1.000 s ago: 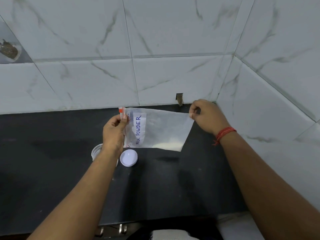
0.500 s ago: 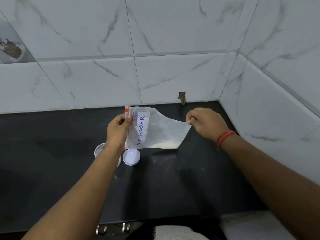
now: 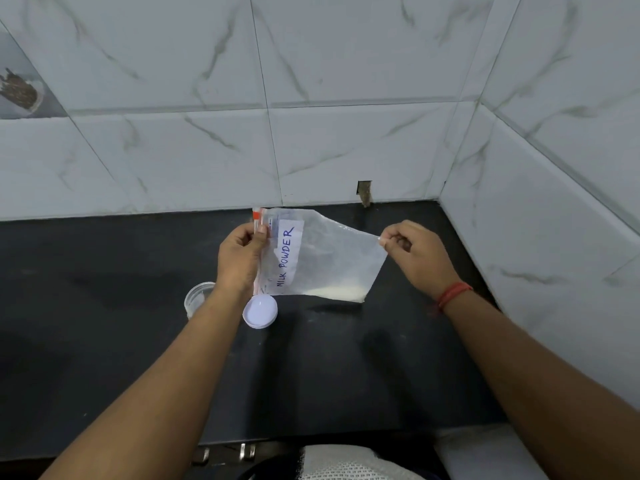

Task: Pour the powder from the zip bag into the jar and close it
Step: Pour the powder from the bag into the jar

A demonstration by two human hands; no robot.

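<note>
A clear zip bag [image 3: 332, 254] labelled "MILK POWDER" hangs sideways over the black counter, with its red zip edge to the left. My left hand [image 3: 240, 258] pinches that zip edge. My right hand [image 3: 417, 252] pinches the bag's far corner. White powder [image 3: 337, 292] lies along the bag's lowest edge. Below my left wrist stands the small clear jar [image 3: 196, 299], mouth open and partly hidden by my forearm. Its white lid [image 3: 260, 311] lies on the counter just right of the jar.
The black counter [image 3: 104, 323] meets white marble-tiled walls at the back and on the right, forming a corner [image 3: 441, 202]. A small notch [image 3: 363, 190] shows in the back wall's base. The counter's front edge [image 3: 311, 439] runs near me.
My right hand has dropped lower and closer to me, tilting the bag's top edge down to the right. The bag now sags more, and the view has shifted slightly.
</note>
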